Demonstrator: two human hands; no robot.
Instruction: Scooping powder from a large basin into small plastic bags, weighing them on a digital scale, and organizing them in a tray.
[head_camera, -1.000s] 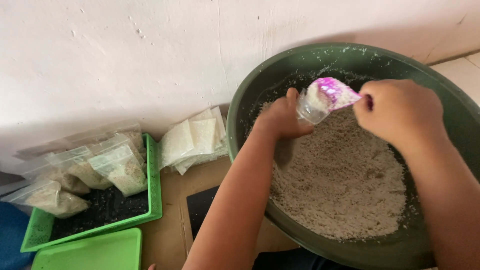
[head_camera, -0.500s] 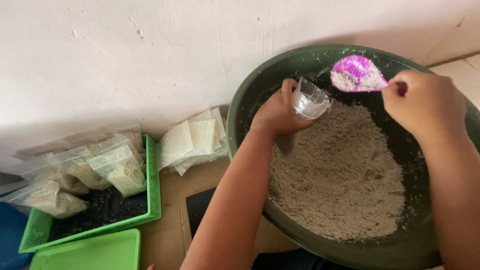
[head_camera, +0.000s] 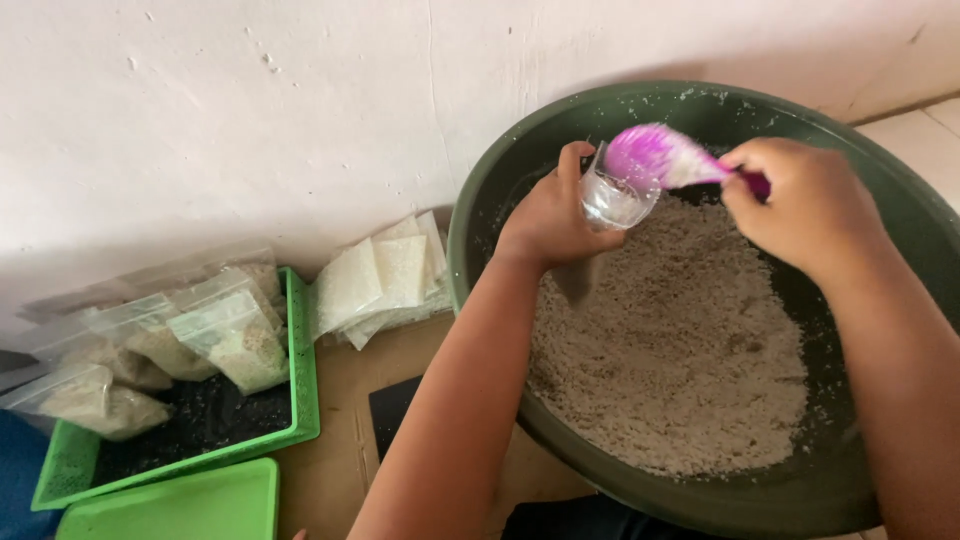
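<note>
A big dark green basin (head_camera: 500, 190) holds a heap of pale, grainy material (head_camera: 670, 340). Over its far side my left hand (head_camera: 548, 218) grips a small clear plastic bag (head_camera: 612, 200) with its mouth held open. My right hand (head_camera: 805, 205) holds a purple scoop (head_camera: 650, 157) by its handle, tipped at the bag's mouth. Both forearms reach in over the basin from the near side.
A green tray (head_camera: 300, 380) at the left holds several filled clear bags (head_camera: 235, 340) on dark material. Flat white packets (head_camera: 375, 275) lie against the white wall between tray and basin. A second green tray (head_camera: 180, 505) sits at the bottom left, on brown cardboard (head_camera: 335, 470).
The scoop was at the bag's mouth, then drew back to the right with my right hand, and has now swung back left to the bag's mouth. My left hand stayed nearly still.
</note>
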